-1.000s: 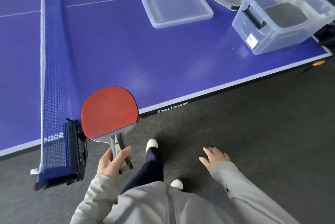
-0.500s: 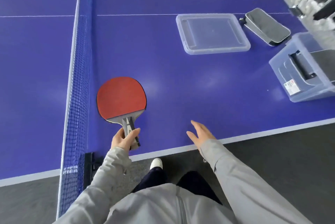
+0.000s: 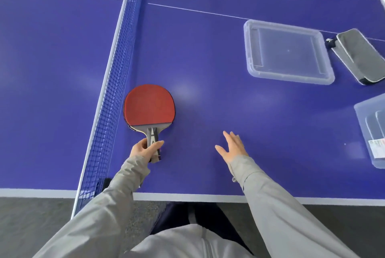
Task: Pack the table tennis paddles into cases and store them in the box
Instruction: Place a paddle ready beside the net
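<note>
Blue table (image 3: 208, 70) across the whole frame, net (image 3: 112, 90) down left of centre, clear lid (image 3: 287, 51) upper right, clear box (image 3: 370, 132) at right edge, grey case (image 3: 358, 55) beside the lid, red paddle (image 3: 149, 107) centre-left by the net, handle wrapped in left hand (image 3: 143, 149), right hand (image 3: 233, 146) fingers spread, holding nothing, just right of it.

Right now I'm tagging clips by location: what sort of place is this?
Probably a table tennis room: a blue table with white lines, a net across it, and a red paddle in the left hand.
</note>
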